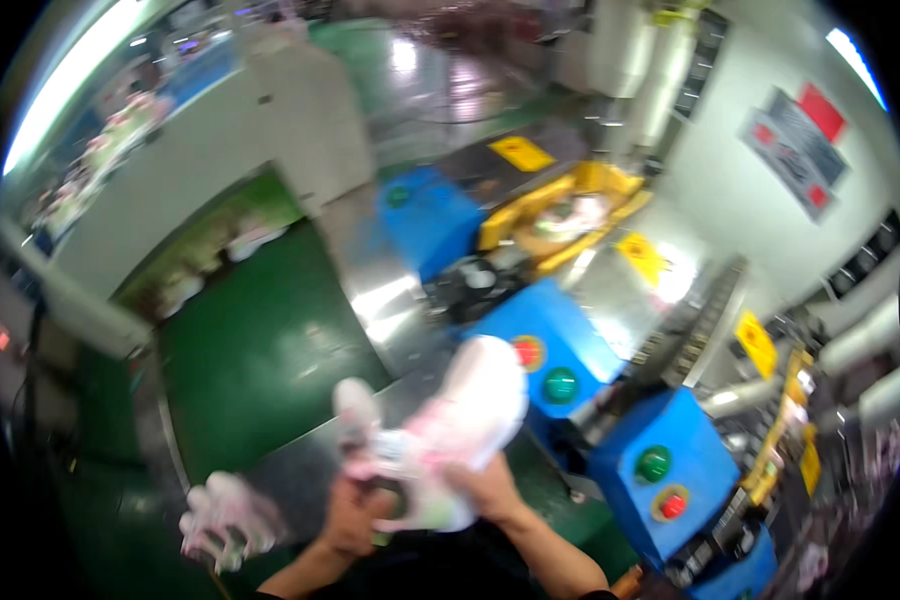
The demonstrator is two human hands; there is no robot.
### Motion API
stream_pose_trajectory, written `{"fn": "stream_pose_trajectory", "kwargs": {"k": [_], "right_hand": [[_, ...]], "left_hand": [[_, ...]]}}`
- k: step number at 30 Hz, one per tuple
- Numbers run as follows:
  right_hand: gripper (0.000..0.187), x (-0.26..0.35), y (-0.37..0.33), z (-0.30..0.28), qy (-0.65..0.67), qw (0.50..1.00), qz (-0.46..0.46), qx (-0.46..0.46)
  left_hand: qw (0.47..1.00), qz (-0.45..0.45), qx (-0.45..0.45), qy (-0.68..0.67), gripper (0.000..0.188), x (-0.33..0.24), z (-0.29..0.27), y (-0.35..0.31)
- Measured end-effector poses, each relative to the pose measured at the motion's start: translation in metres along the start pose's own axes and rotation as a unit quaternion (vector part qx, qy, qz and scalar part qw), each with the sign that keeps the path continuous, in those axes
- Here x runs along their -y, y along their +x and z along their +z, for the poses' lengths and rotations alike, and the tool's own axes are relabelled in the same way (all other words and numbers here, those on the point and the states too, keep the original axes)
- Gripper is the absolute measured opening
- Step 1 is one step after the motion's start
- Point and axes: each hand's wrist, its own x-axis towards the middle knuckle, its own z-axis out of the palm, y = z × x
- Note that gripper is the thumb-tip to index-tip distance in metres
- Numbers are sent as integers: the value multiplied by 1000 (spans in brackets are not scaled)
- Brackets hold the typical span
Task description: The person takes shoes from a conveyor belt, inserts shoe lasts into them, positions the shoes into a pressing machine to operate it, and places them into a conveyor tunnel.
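Observation:
A white and pink sneaker (470, 390) is held in front of me with its toe pointing away, and motion smears it. My right hand (485, 488) grips its right side near the heel. My left hand (355, 515) is closed at the opposite side, by the shoe's opening. A rounded pink-white piece (356, 408) rises beside the sneaker above my left hand; whether it is the tongue or a second shoe, I cannot tell. Several pale pink shoes (232, 515) sit together at the lower left, apart from my left hand.
Blue control boxes with red and green buttons (560, 385) (665, 475) stand close on my right. Beyond them, a yellow-framed machine station (570, 215) has a shoe in it. A metal ledge (300, 470) crosses in front of me. At the left, shoes show inside a pale machine's opening (220, 245).

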Motion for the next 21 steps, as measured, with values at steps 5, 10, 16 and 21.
{"fn": "stream_pose_trajectory", "kwargs": {"k": [5,10,16,21], "right_hand": [[65,-2,-39,34,226,957,176,47],[69,-15,-31,62,234,910,340,35],[94,-55,45,60,-348,911,189,-117],[65,-94,103,113,-429,885,74,-164]], "left_hand": [[980,106,159,53,75,-41,10,-37],[907,300,168,244,38,-76,-13,-7],[976,96,-122,-153,25,-92,-80,-19],[980,30,-146,-132,25,-148,-120,-9]]}}
